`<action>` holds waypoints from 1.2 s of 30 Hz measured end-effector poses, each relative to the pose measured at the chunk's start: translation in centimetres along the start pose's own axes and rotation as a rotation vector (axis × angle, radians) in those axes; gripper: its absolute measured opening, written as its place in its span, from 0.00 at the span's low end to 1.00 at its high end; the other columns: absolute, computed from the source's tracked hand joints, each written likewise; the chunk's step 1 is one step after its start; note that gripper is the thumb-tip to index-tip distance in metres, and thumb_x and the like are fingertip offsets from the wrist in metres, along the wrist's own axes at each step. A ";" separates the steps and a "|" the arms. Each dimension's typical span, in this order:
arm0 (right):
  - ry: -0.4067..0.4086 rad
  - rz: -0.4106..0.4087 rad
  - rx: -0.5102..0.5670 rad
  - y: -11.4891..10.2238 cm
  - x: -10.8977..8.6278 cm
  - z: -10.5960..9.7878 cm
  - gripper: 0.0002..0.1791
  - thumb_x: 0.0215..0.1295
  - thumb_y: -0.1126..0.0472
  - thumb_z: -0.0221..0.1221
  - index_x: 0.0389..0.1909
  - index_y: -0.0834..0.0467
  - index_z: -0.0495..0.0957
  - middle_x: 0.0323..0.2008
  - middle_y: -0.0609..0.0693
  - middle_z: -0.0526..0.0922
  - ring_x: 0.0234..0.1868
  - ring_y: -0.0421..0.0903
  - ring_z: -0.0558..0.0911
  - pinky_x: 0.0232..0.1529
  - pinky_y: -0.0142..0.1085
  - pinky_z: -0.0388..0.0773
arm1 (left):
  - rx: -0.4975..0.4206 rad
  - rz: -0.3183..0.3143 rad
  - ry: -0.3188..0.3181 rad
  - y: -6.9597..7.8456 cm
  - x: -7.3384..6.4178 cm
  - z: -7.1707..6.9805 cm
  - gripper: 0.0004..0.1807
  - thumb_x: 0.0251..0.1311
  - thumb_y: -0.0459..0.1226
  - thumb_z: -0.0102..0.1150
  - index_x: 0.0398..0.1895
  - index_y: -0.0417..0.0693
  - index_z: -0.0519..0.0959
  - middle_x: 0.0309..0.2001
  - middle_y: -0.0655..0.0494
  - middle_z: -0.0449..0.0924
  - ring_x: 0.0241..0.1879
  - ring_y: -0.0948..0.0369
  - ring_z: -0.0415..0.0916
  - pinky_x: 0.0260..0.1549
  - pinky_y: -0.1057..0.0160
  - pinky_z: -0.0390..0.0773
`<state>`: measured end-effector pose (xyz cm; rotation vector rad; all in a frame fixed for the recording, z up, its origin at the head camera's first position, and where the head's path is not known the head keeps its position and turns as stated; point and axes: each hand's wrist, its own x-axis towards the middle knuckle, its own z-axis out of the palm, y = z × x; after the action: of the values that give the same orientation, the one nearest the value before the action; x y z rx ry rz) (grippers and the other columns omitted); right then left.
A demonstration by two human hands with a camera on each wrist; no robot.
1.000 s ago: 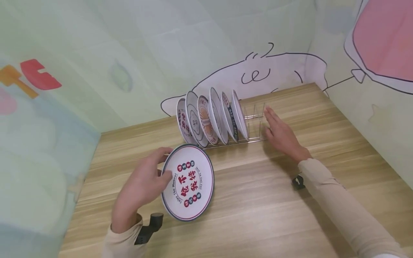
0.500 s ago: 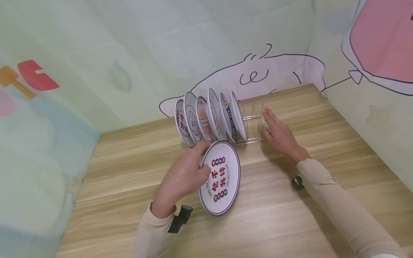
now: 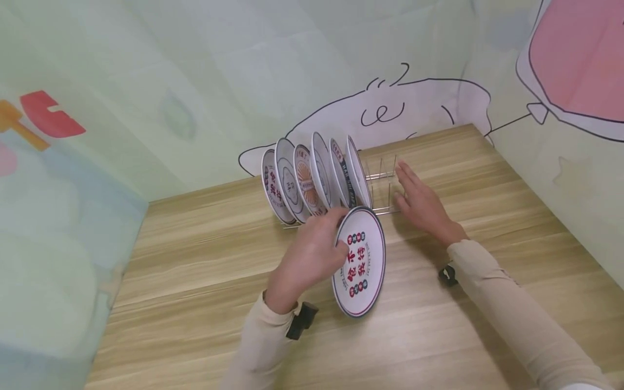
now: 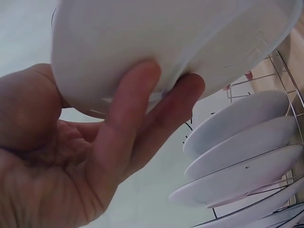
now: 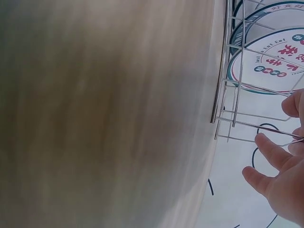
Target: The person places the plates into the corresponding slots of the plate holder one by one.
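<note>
My left hand (image 3: 309,249) pinches the left rim of a white plate (image 3: 368,271) with red characters and a blue-and-red edge. The plate is held tilted in front of a wire plate rack (image 3: 385,210). From the left wrist view, fingers (image 4: 135,92) press its pale underside, with the thumb on the other face. My right hand (image 3: 423,203) lies at the rack's right end, fingers mostly straight. Its fingertips (image 5: 262,140) are right at the end wires in the right wrist view. Several patterned plates (image 3: 304,179) stand upright side by side in the rack's left and middle slots.
The rack stands on a wood-grain table (image 3: 195,260) near its back edge. Behind rises a pale cloth backdrop (image 3: 195,70) with cartoon drawings, which also runs along both sides. Bare slots show at the rack's right end, between the last plate and my right hand.
My left hand has carried the plate to the right, from the rack's left end toward its right part, and the plate has turned more edge-on. My right hand has stayed at the rack's end.
</note>
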<state>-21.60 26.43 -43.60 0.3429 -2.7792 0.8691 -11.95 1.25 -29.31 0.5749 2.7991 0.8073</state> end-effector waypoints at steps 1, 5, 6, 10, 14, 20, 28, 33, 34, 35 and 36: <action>0.000 0.000 0.001 0.0 0.0 0.0 0.36 0.73 0.62 0.52 0.77 0.64 0.51 0.80 0.57 0.49 0.74 0.64 0.62 0.64 0.59 0.71 | 0.006 -0.006 -0.001 0.1 0.1 0.1 0.31 0.54 0.26 0.57 0.65 0.42 0.72 0.41 0.48 0.85 0.37 0.55 0.83 0.33 0.61 0.83; 0.000 0.001 0.002 -0.2 -0.1 -0.1 0.36 0.73 0.62 0.51 0.77 0.64 0.51 0.80 0.58 0.49 0.74 0.65 0.61 0.66 0.59 0.69 | 0.015 -0.016 -0.002 0.3 0.6 0.4 0.30 0.55 0.28 0.58 0.65 0.44 0.72 0.39 0.49 0.85 0.35 0.55 0.83 0.30 0.62 0.82; 0.000 0.001 0.002 -0.2 0.0 -0.1 0.36 0.73 0.63 0.51 0.77 0.64 0.51 0.80 0.58 0.49 0.74 0.65 0.62 0.65 0.59 0.70 | 0.013 -0.021 -0.004 0.3 0.8 0.5 0.30 0.55 0.28 0.58 0.65 0.44 0.71 0.38 0.49 0.85 0.34 0.56 0.83 0.29 0.63 0.82; 0.001 0.004 0.006 -0.2 0.0 -0.1 0.36 0.72 0.63 0.52 0.77 0.64 0.51 0.80 0.57 0.49 0.74 0.64 0.62 0.64 0.59 0.71 | 0.002 -0.029 -0.001 0.4 1.4 0.9 0.31 0.56 0.28 0.58 0.66 0.44 0.71 0.38 0.48 0.85 0.33 0.56 0.83 0.26 0.64 0.80; -0.005 0.011 0.006 -0.2 0.0 -0.2 0.36 0.73 0.63 0.52 0.77 0.64 0.51 0.80 0.57 0.49 0.74 0.64 0.62 0.67 0.59 0.68 | -0.024 -0.016 0.014 0.5 2.1 1.4 0.31 0.55 0.27 0.58 0.66 0.43 0.71 0.39 0.47 0.85 0.33 0.55 0.83 0.25 0.66 0.80; -0.011 0.011 0.002 -0.2 0.0 -0.2 0.35 0.73 0.63 0.51 0.77 0.64 0.51 0.80 0.58 0.49 0.72 0.63 0.66 0.70 0.58 0.65 | -0.016 -0.006 0.052 0.8 3.3 2.1 0.33 0.53 0.24 0.56 0.66 0.41 0.70 0.34 0.46 0.83 0.26 0.55 0.79 0.17 0.65 0.77; 0.003 -0.001 0.012 0.0 0.0 0.0 0.35 0.72 0.64 0.51 0.77 0.65 0.52 0.80 0.58 0.49 0.68 0.63 0.72 0.68 0.58 0.67 | 0.025 -0.047 0.068 1.6 5.0 2.6 0.33 0.53 0.25 0.58 0.66 0.40 0.70 0.32 0.45 0.81 0.27 0.53 0.79 0.17 0.64 0.76; 0.003 0.005 0.011 0.1 0.0 0.1 0.36 0.72 0.63 0.51 0.77 0.64 0.51 0.80 0.58 0.49 0.69 0.63 0.70 0.68 0.59 0.67 | 0.027 -0.053 0.081 1.6 5.6 2.8 0.32 0.52 0.24 0.59 0.65 0.39 0.70 0.27 0.46 0.79 0.22 0.56 0.77 0.12 0.67 0.73; 0.003 0.006 0.011 0.0 0.0 0.1 0.36 0.72 0.63 0.51 0.77 0.64 0.51 0.80 0.57 0.49 0.69 0.63 0.70 0.68 0.59 0.67 | 0.031 -0.048 0.084 1.6 5.7 2.8 0.32 0.52 0.24 0.59 0.65 0.39 0.70 0.27 0.47 0.79 0.21 0.56 0.77 0.12 0.67 0.73; 0.004 0.004 0.010 0.0 0.0 0.1 0.36 0.72 0.63 0.51 0.77 0.64 0.51 0.80 0.57 0.49 0.69 0.63 0.70 0.68 0.59 0.67 | 0.030 -0.047 0.084 1.6 5.8 2.8 0.32 0.52 0.24 0.59 0.65 0.39 0.70 0.27 0.47 0.79 0.21 0.56 0.77 0.12 0.67 0.73; 0.006 0.004 0.010 0.0 0.0 0.1 0.36 0.72 0.63 0.51 0.77 0.64 0.51 0.80 0.57 0.49 0.69 0.63 0.71 0.68 0.59 0.67 | 0.029 -0.046 0.086 1.7 5.9 2.9 0.32 0.52 0.24 0.59 0.65 0.39 0.70 0.27 0.47 0.79 0.21 0.56 0.77 0.12 0.67 0.73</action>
<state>-21.58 26.38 -43.73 0.3356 -2.7722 0.8839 -16.03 6.33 -31.15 0.4890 2.8947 0.8013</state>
